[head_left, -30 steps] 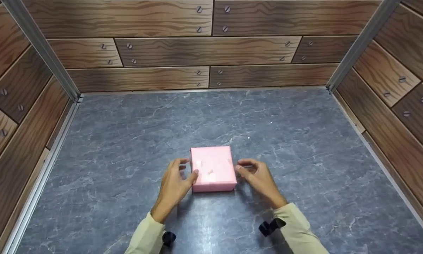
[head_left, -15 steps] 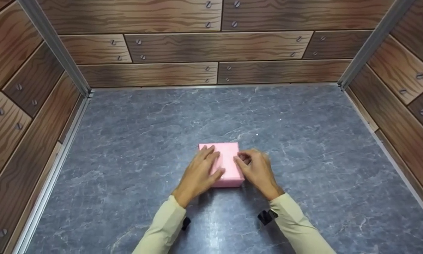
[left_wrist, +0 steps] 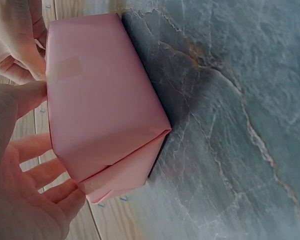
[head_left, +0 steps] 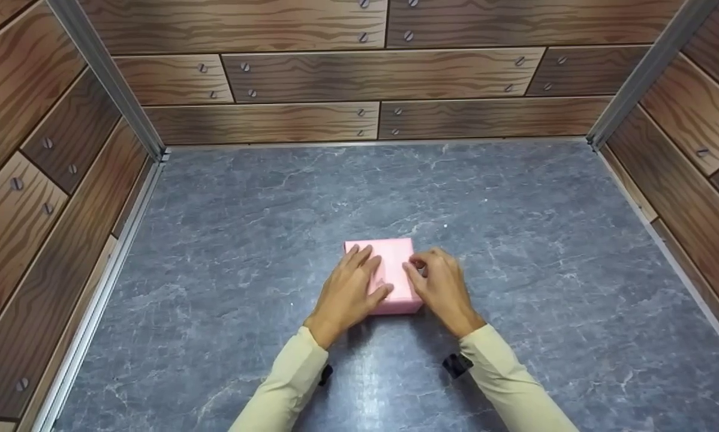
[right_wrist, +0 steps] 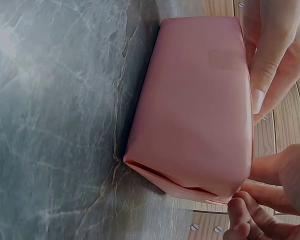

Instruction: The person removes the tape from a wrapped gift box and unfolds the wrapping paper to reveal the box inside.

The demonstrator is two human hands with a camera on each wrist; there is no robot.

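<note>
A box wrapped in pink paper [head_left: 395, 258] lies flat on the dark floor in the head view. My left hand [head_left: 344, 294] rests over its left part, fingers spread and fairly straight on the top face. At the right edge, my right hand [head_left: 446, 291] has its thumb and curled fingertips at the wrapping. From the right wrist camera, those fingertips [right_wrist: 240, 207] touch the top corner beside a folded end flap [right_wrist: 182, 187]. Whether paper or tape sits between them is hidden. A faint tape patch [left_wrist: 67, 68] shows on the near side in the left wrist view.
Grey marbled flooring [head_left: 245, 210] surrounds the box. Wood-plank-patterned walls [head_left: 311, 75] close off the back and both sides, with metal rails [head_left: 107, 84] in the corners. Each wrist carries a small black device [head_left: 457, 365] by a pale sleeve [head_left: 503, 372].
My left hand has gone from the box's left side onto its top. The right hand has come in against the right edge. The head view has shifted slightly.
</note>
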